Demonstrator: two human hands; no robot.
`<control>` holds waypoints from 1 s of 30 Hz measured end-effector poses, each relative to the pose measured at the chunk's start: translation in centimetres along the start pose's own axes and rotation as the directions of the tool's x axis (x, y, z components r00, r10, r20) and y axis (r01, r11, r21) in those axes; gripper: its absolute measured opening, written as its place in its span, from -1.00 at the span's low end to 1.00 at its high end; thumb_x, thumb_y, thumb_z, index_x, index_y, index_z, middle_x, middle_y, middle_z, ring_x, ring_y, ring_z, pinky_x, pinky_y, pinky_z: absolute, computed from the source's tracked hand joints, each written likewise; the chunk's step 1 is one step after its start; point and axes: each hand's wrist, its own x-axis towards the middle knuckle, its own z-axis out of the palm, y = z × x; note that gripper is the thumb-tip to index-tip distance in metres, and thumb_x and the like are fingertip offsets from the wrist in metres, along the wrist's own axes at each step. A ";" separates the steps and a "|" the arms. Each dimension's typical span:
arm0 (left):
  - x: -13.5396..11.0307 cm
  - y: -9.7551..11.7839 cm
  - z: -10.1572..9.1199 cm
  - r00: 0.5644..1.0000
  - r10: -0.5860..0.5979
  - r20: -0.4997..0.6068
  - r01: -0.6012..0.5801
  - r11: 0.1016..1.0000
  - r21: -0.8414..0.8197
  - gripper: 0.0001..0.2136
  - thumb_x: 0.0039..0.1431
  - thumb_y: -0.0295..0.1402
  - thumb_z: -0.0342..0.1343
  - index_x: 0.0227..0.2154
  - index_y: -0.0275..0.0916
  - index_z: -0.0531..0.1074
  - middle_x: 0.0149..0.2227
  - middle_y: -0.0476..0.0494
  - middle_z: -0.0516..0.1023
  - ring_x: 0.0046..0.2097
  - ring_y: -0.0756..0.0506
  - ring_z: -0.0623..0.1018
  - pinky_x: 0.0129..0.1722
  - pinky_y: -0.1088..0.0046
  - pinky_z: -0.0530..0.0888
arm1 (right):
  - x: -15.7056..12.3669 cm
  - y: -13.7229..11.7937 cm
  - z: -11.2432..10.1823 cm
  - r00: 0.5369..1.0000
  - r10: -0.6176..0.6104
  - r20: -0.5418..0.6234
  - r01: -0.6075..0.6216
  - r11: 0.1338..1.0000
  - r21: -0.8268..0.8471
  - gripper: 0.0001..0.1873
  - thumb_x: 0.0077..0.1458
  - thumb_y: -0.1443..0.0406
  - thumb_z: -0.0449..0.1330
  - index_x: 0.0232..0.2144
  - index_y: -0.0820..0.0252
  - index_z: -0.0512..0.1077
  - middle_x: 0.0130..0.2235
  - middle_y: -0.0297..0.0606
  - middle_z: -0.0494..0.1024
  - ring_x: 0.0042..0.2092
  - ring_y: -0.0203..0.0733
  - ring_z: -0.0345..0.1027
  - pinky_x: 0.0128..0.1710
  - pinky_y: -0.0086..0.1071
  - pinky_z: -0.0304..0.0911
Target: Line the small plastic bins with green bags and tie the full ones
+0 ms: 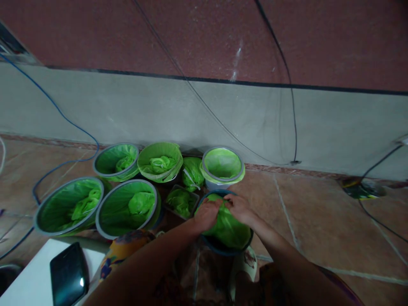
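My left hand [208, 213] and my right hand [238, 207] are both closed on the upper edge of a green plastic bag [227, 229]. The bag hangs spread out inside a dark blue bin [212, 245] on the floor in front of me. My fingers pinch the film side by side near the bin's far rim. Left of this bin stands a small square container [195, 199] with a crumpled green bag [181, 202] in it. Behind is a white bin [219, 186] with a grey rim, lined with green film.
Several green-lined bins [128, 231] with grey rims stand to the left, alongside a knotted green bundle [191, 173]. A phone [69, 274] lies on a white surface [28, 276] at lower left. Cables, one blue [60, 111], run along the wall [153, 106] and tiled floor [264, 191].
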 end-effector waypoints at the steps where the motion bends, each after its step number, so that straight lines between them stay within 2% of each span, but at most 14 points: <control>1: 0.1 -0.1 0.0 0.999 -0.001 0.040 0.000 1.000 0.018 -0.65 0.05 -0.58 0.05 -0.06 -0.31 0.42 -0.32 -0.16 0.58 -0.15 -0.19 0.57 0.07 0.25 0.35 | -0.2 -0.2 -0.1 0.999 -0.034 -0.028 0.033 0.999 -0.009 -0.65 0.12 0.35 0.08 -0.06 0.21 0.48 -0.06 -0.13 0.58 -0.03 -0.10 0.43 0.02 -0.26 0.25; 3: 0.3 -0.4 0.0 0.993 -0.011 0.121 0.004 0.998 0.056 -0.65 0.11 -0.56 0.01 -0.01 -0.36 0.37 -0.32 -0.21 0.57 -0.16 -0.22 0.57 0.01 0.21 0.38 | -0.7 -0.7 -0.4 0.989 -0.146 -0.029 0.144 0.989 -0.039 -0.59 0.05 0.35 0.16 0.00 0.17 0.45 0.02 -0.14 0.53 0.05 -0.08 0.38 0.11 -0.24 0.19; 6: 0.9 -1.0 0.2 0.987 -0.053 0.152 0.047 0.998 0.046 -0.67 0.14 -0.53 -0.02 -0.01 -0.36 0.35 -0.28 -0.22 0.57 -0.17 -0.20 0.58 -0.09 0.28 0.44 | -1.2 -1.0 -0.6 0.965 -0.256 0.052 0.260 0.961 -0.097 -0.49 -0.07 0.36 0.24 0.00 0.17 0.45 0.01 -0.13 0.53 0.10 0.00 0.33 0.14 -0.19 0.14; 9: 1.5 -1.4 0.5 0.985 -0.080 0.151 0.082 0.997 -0.007 -0.73 0.16 -0.52 -0.03 -0.07 -0.33 0.35 -0.24 -0.17 0.56 -0.15 -0.14 0.56 -0.12 0.38 0.44 | -1.4 -0.5 -0.4 0.970 -0.220 0.102 0.235 0.958 -0.167 -0.59 -0.05 0.43 0.17 -0.09 0.18 0.49 -0.12 -0.15 0.59 0.01 0.01 0.40 0.11 -0.17 0.13; 13: 2.0 -1.3 0.1 0.987 -0.091 0.134 0.102 0.992 -0.072 -0.80 0.18 -0.39 0.01 -0.13 -0.28 0.34 -0.26 -0.14 0.54 -0.18 -0.13 0.55 -0.13 0.36 0.44 | -1.0 0.3 -0.3 0.986 -0.112 0.127 0.138 0.966 -0.218 -0.74 0.10 0.38 0.07 -0.22 0.20 0.52 -0.26 -0.15 0.60 -0.12 -0.04 0.46 -0.07 -0.27 0.20; 15: 2.0 -1.0 -0.6 0.998 -0.026 0.059 0.030 0.998 -0.056 -0.77 0.16 -0.31 0.06 -0.13 -0.24 0.33 -0.20 -0.15 0.53 -0.13 -0.15 0.53 -0.07 0.30 0.43 | -0.7 0.4 -0.4 0.989 -0.065 0.131 0.092 0.972 -0.216 -0.74 0.14 0.35 0.04 -0.23 0.21 0.52 -0.25 -0.13 0.60 -0.15 -0.07 0.45 -0.16 -0.33 0.21; 17: 1.7 -0.7 -1.2 0.995 0.105 -0.006 -0.104 0.994 0.017 -0.68 0.07 -0.27 0.15 -0.10 -0.20 0.33 -0.09 -0.17 0.51 -0.01 -0.19 0.49 0.05 0.21 0.36 | -0.4 0.4 -0.5 0.991 -0.035 0.129 0.060 0.979 -0.193 -0.74 0.16 0.35 0.03 -0.25 0.23 0.52 -0.23 -0.12 0.60 -0.17 -0.11 0.45 -0.21 -0.37 0.20; 19: 1.4 -0.5 -1.5 0.976 0.217 0.007 -0.216 0.972 0.090 -0.61 0.01 -0.29 0.21 -0.07 -0.19 0.34 -0.02 -0.20 0.48 0.07 -0.23 0.43 0.15 0.13 0.27 | -0.2 0.4 -0.5 0.993 -0.024 0.119 0.042 0.988 -0.150 -0.73 0.18 0.35 0.01 -0.27 0.25 0.52 -0.23 -0.12 0.60 -0.19 -0.15 0.44 -0.23 -0.39 0.19; 21: 1.1 -0.4 -1.3 0.967 0.244 0.069 -0.251 0.960 0.125 -0.61 0.02 -0.33 0.19 -0.05 -0.21 0.34 -0.02 -0.21 0.50 0.08 -0.24 0.43 0.20 0.07 0.20 | 0.0 0.3 -0.4 0.994 -0.021 0.109 0.033 0.993 -0.110 -0.71 0.20 0.35 -0.01 -0.31 0.26 0.53 -0.26 -0.13 0.60 -0.21 -0.16 0.44 -0.23 -0.40 0.20; 24: 0.8 -0.3 -0.8 0.972 0.191 0.136 -0.208 0.970 0.128 -0.68 0.10 -0.46 0.07 -0.05 -0.23 0.36 -0.08 -0.20 0.54 0.05 -0.21 0.48 0.23 0.05 0.15 | 0.1 0.2 -0.3 0.995 -0.020 0.094 0.027 0.997 -0.073 -0.70 0.20 0.36 -0.02 -0.33 0.23 0.53 -0.26 -0.16 0.60 -0.20 -0.16 0.44 -0.20 -0.39 0.23; 27: 0.9 -0.4 -0.6 0.979 0.121 0.164 -0.141 0.983 0.118 -0.71 0.15 -0.50 0.00 -0.07 -0.22 0.39 -0.14 -0.18 0.57 -0.01 -0.19 0.52 0.20 0.07 0.20 | -0.2 -0.2 -0.6 1.000 -0.021 0.011 0.021 0.999 -0.024 -0.70 0.19 0.35 0.01 -0.15 0.20 0.50 -0.16 -0.16 0.60 -0.13 -0.15 0.45 -0.09 -0.33 0.26; 29: 1.1 -0.6 -0.6 0.981 0.071 0.178 -0.091 0.990 0.105 -0.77 0.21 -0.47 -0.06 -0.13 -0.22 0.43 -0.21 -0.19 0.59 -0.07 -0.20 0.55 0.13 0.10 0.29 | -0.6 -0.5 -1.0 0.995 -0.096 -0.027 0.095 0.994 -0.047 -0.67 0.14 0.32 0.09 -0.04 0.18 0.46 -0.04 -0.14 0.56 -0.03 -0.10 0.42 0.02 -0.26 0.23; 30: 1.3 -0.7 -0.7 0.983 0.039 0.179 -0.055 0.995 0.085 -0.77 0.24 -0.45 -0.09 -0.17 -0.23 0.45 -0.24 -0.20 0.59 -0.11 -0.20 0.57 0.08 0.13 0.34 | -0.9 -0.7 -1.1 0.988 -0.155 -0.011 0.153 0.986 -0.070 -0.63 0.09 0.31 0.14 -0.02 0.17 0.44 0.00 -0.14 0.53 0.02 -0.06 0.39 0.07 -0.23 0.20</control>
